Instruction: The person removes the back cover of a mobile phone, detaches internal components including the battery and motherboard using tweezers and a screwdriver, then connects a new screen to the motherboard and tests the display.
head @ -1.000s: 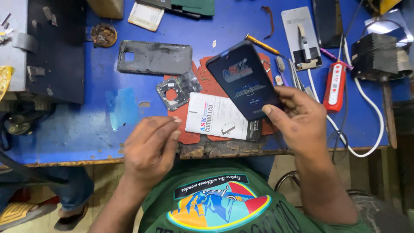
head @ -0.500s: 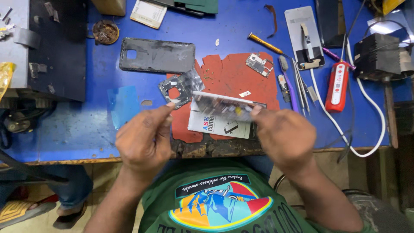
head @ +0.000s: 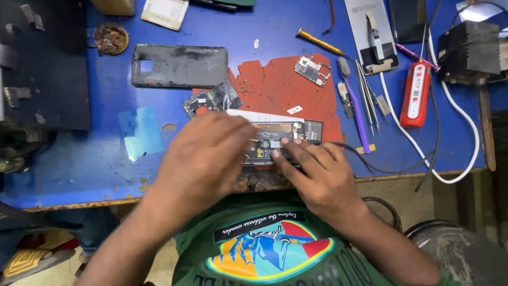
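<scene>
An opened phone [head: 286,136] lies flat with its insides up near the front edge of the red mat [head: 280,87]. My left hand [head: 203,159] covers its left part, fingers curled down on it. My right hand [head: 317,175] rests at its right, fingertips pressing on the exposed board. A white card [head: 254,115] pokes out from under the phone's far edge.
On the blue bench [head: 79,159]: a dark phone back cover [head: 179,65], a small circuit board [head: 312,70], tweezers and a purple tool [head: 360,111], a red device [head: 415,95] with a white cable, a screen panel [head: 370,32], a blue film [head: 140,132], a black block [head: 42,63] at left.
The phone was held up screen-first in my right hand, then turned over between both hands. Now it lies open-side up on the mat with both hands on it.
</scene>
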